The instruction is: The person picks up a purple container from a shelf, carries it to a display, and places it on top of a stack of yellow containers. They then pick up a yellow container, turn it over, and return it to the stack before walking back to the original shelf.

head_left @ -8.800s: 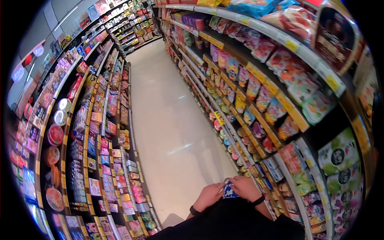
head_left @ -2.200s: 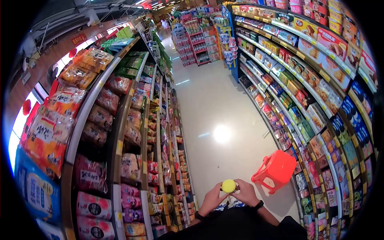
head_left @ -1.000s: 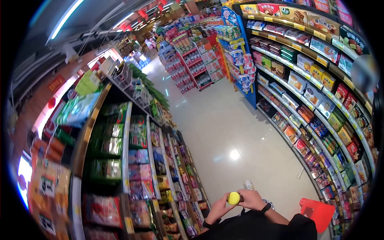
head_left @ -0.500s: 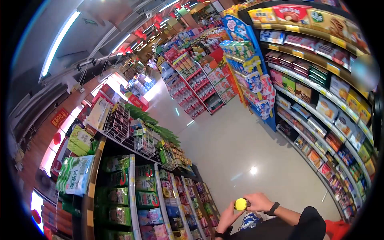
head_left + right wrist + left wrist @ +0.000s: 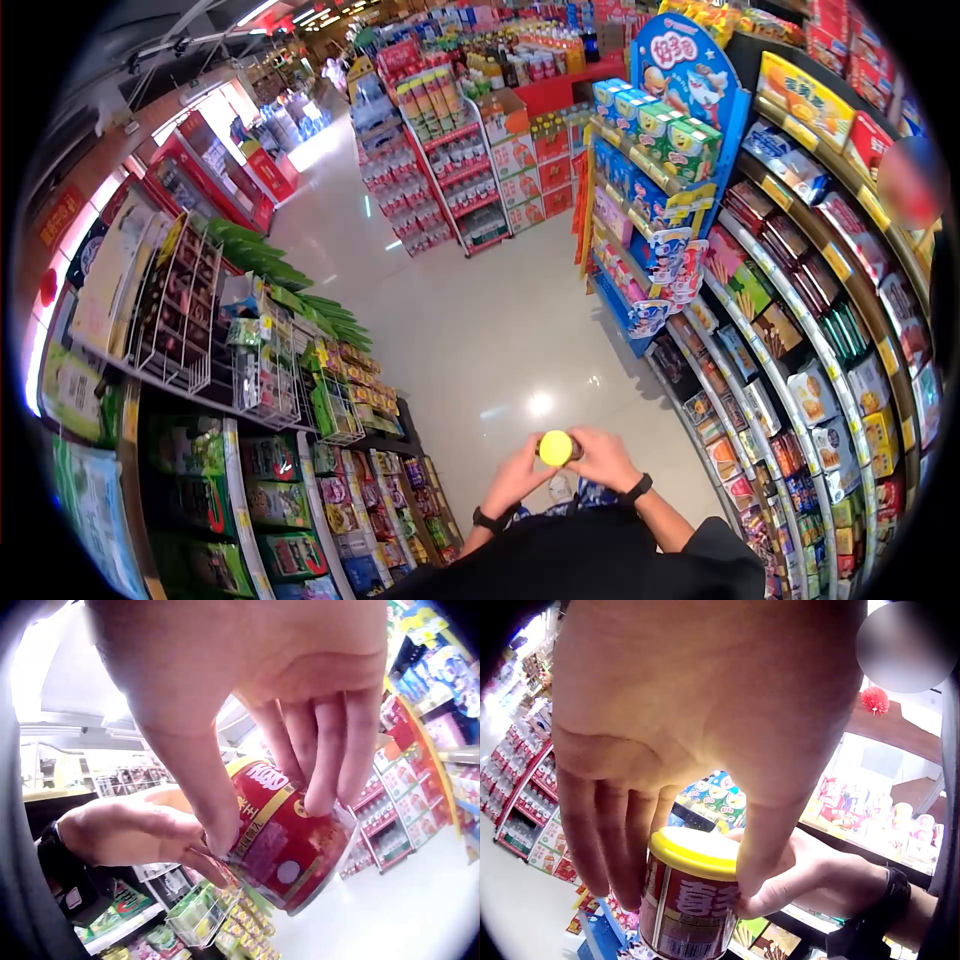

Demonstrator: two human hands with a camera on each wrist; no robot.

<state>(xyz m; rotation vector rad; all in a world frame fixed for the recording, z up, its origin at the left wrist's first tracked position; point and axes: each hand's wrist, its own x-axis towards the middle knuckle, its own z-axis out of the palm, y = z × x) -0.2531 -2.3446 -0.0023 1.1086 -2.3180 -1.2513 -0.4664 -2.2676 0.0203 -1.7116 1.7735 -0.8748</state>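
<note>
A dark red can (image 5: 690, 907) with a yellow plastic lid and white printed characters is held between both hands in front of the body. My left hand (image 5: 517, 473) grips it from the left, thumb on one side and fingers on the other. On the opposite side, my right hand (image 5: 605, 460) has its thumb and fingers curled round the can, as the right wrist view shows. That view also shows the red label (image 5: 289, 832), tilted, with a yellow stripe. From above, mostly the round yellow lid (image 5: 556, 448) shows.
Snack shelves (image 5: 800, 300) line the right side, ending in a blue display stand (image 5: 690, 110). At left, a lower shelf (image 5: 230, 500) carries wire baskets (image 5: 265, 370). A red rack of drinks (image 5: 470, 170) stands ahead across the pale floor (image 5: 480, 340).
The person has walked up the aisle to its end; the red basket on the floor has dropped out of view. The can, absent 8.8 s ago, stays in both hands from 2.2 s ago.
</note>
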